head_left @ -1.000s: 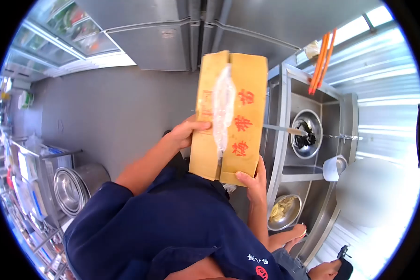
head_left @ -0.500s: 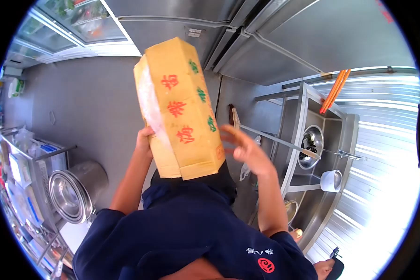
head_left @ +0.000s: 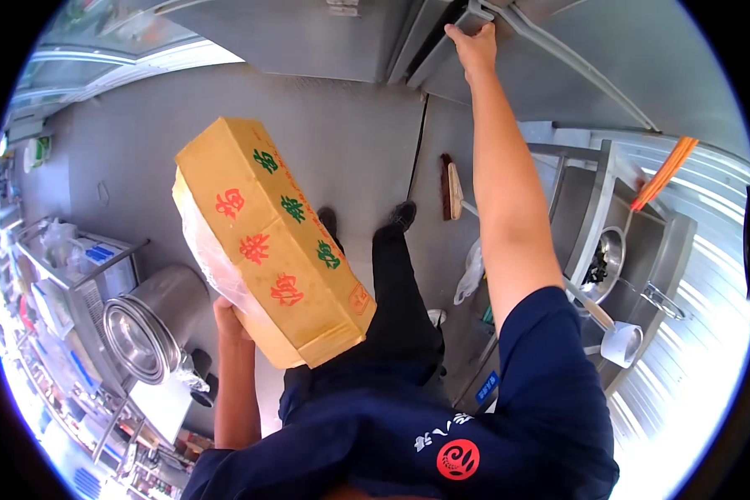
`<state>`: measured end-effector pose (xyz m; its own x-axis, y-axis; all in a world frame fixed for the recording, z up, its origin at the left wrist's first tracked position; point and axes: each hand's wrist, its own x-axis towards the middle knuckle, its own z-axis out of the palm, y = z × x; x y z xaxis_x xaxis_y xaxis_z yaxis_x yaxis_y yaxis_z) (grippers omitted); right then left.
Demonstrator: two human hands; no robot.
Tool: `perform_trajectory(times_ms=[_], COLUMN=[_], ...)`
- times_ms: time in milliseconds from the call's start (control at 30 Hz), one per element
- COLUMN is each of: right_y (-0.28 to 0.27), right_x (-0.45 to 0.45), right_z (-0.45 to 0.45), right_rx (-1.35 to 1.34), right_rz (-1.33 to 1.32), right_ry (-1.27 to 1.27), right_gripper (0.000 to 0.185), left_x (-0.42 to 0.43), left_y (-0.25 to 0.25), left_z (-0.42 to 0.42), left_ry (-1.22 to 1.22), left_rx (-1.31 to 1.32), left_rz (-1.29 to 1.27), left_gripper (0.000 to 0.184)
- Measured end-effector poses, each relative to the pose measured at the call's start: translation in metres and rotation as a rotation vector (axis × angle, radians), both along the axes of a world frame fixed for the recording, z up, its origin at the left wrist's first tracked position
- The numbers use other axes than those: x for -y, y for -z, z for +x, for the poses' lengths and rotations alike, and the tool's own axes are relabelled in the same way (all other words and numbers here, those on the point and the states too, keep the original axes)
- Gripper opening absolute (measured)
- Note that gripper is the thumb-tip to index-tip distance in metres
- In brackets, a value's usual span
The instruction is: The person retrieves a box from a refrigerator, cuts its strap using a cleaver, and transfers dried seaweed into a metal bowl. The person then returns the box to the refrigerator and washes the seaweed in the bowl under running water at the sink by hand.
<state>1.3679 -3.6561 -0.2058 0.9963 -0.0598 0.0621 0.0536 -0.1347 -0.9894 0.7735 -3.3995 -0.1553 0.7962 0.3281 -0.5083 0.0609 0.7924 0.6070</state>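
Observation:
A yellow cardboard box with red and green characters is tilted in front of my body. Clear plastic wrap shows along its left side. My left hand grips the box's lower left side, with most of its fingers hidden behind it. Stretched far forward, my right hand is closed on the door edge of a stainless steel refrigerator, at a recessed grip. Its fingertips are partly hidden there.
At right, a steel sink holds a metal bowl with dark contents. A brush lies on the floor ahead. Steel pots stand at left beside a loaded rack. Orange sticks are near the sink.
My right hand has left the box's right side and reached forward to the refrigerator door. The box has shifted left and tilted further, still in my left hand. My view has moved too.

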Motion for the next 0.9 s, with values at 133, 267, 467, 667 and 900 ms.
perform_trajectory(times_ms=[133,267,467,667,900], right_y=[-0.018,0.008,-0.019,0.012,0.028], right_x=[0.008,0.052,0.124,0.11,0.096], right_z=[-0.144,-0.294,-0.342,-0.336,-0.367], right_rx=[0.114,-0.072,-0.115,-0.055,-0.273], right_rz=[-0.046,-0.081,-0.178,-0.15,-0.06], right_ry=[-0.025,0.028,0.021,0.178,0.14], right_gripper=[0.067,0.061,0.06,0.035,0.035], left_x=[0.0,-0.006,0.053,0.059,0.06], left_y=[-0.023,-0.042,-0.009,0.047,0.098], left_z=[0.003,0.062,0.221,0.392,0.531], left_ry=[0.008,0.168,0.462,0.789,1.059], left_rx=[-0.181,-0.225,-0.392,-0.412,-0.335], left_rz=[0.103,0.053,0.073,0.449,0.556], left_gripper=[0.061,0.062,0.062,0.061,0.061])
